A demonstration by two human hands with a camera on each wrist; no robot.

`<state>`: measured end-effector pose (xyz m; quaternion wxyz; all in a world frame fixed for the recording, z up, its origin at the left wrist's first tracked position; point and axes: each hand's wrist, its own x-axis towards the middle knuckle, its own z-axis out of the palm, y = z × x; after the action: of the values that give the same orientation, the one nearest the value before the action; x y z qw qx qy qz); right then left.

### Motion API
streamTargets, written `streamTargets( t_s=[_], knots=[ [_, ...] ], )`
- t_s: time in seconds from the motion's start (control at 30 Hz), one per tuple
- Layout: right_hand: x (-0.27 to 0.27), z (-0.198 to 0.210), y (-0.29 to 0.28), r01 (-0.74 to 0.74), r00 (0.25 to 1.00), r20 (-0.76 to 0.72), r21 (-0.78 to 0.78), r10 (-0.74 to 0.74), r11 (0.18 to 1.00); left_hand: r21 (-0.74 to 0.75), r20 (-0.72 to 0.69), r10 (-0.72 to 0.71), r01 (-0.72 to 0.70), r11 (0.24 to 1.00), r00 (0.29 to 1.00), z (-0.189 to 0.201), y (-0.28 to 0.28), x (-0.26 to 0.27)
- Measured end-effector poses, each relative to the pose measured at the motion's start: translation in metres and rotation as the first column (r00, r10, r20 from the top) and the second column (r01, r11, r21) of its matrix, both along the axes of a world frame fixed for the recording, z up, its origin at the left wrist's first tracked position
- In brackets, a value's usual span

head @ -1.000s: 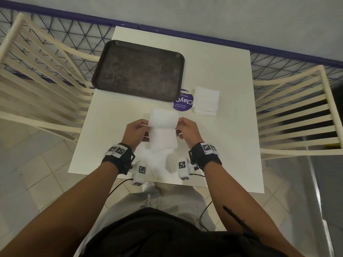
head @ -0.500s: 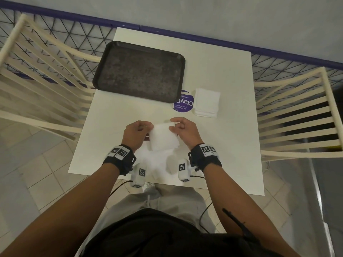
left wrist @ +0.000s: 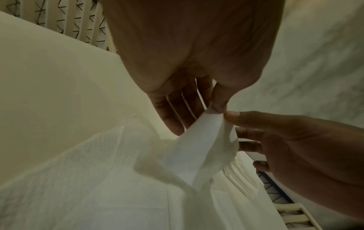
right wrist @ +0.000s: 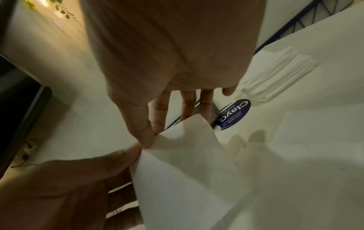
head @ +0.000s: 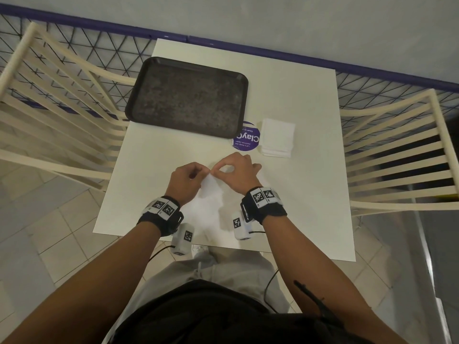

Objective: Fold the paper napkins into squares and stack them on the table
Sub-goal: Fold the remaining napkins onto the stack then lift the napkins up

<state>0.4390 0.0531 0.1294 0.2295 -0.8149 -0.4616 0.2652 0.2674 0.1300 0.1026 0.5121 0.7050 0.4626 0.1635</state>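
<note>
Item: one white, finely embossed paper napkin (head: pixel 210 187), partly folded, lifted above the near half of the square cream table (head: pixel 310 194). Its upper corner is gathered to a point; the layers below fan apart and curl loosely, hanging down toward more white napkin paper lying flat on the table beneath the wrists.

Left hand (head: pixel 186 178): thumb and forefinger pinch the top corner of the napkin; remaining fingers curl beneath.

Right hand (head: pixel 238 173): thumb and forefinger pinch the same corner from the opposite side, their tips almost meeting those of the left hand; the other fingers stay extended.

Stack of folded white square napkins (head: pixel 277 137): on the table, right of centre, edges roughly aligned, well apart from the hands.

Round purple sticker with white lettering (head: pixel 247 141): on the tabletop just beside the stack, its far-left edge under the tray.

Dark rectangular plastic tray (head: pixel 187 95): far left of the table.

Cream slatted chairs (head: pixel 397 150): either side.
</note>
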Motion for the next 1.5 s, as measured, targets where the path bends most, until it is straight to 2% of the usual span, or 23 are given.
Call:
streamTargets(
  t_s=[0.13,0.33,0.47,0.6,0.77,0.9,1.0,1.1,1.27,1.37,1.5],
  knots=[
    [0.005,-0.002,-0.005,0.026,1.0,-0.002,-0.028,-0.026,0.999,0.083,-0.032,0.074,-0.071,0.994,0.997,0.005,-0.001,-0.002],
    [0.023,0.002,-0.016,0.066,0.98,-0.185,-0.062,-0.076,0.996,0.082,-0.024,0.129,-0.127,0.989,0.991,0.003,0.0,-0.003],
    [0.02,-0.007,-0.016,0.16,0.922,-0.358,0.01,-0.146,0.987,0.068,-0.005,0.157,-0.157,0.985,0.988,0.001,-0.003,0.002],
    [0.018,-0.01,-0.015,0.24,0.892,-0.408,0.057,-0.197,0.969,0.112,-0.002,0.15,-0.148,0.983,0.989,0.002,-0.004,0.007],
    [0.017,-0.009,-0.014,0.262,0.811,-0.536,-0.03,-0.236,0.965,0.134,0.009,0.166,-0.165,0.977,0.986,0.003,-0.002,0.017],
    [0.025,-0.009,-0.017,0.169,0.86,-0.48,-0.048,-0.171,0.984,0.121,0.016,0.169,-0.17,0.978,0.985,0.005,0.0,0.028],
    [0.047,-0.005,-0.018,0.161,0.89,-0.431,-0.01,-0.15,0.987,0.048,0.051,0.169,-0.171,0.984,0.984,0.01,-0.001,0.036],
    [0.087,0.0,-0.016,0.244,0.892,-0.399,0.033,-0.211,0.969,-0.064,0.066,0.142,-0.138,0.988,0.988,0.011,-0.001,0.04],
    [0.174,-0.01,-0.013,0.438,0.856,-0.316,0.019,-0.41,0.899,-0.093,-0.026,0.082,-0.084,0.992,0.996,-0.007,0.007,0.036],
    [0.213,-0.018,-0.01,0.468,0.855,-0.249,-0.009,-0.455,0.884,-0.121,-0.081,0.086,-0.095,0.988,0.993,-0.016,0.01,0.034],
    [0.239,-0.026,-0.003,0.469,0.863,-0.193,-0.037,-0.467,0.882,-0.133,-0.133,0.047,-0.065,0.989,0.99,-0.026,0.014,0.032]
  ],
)
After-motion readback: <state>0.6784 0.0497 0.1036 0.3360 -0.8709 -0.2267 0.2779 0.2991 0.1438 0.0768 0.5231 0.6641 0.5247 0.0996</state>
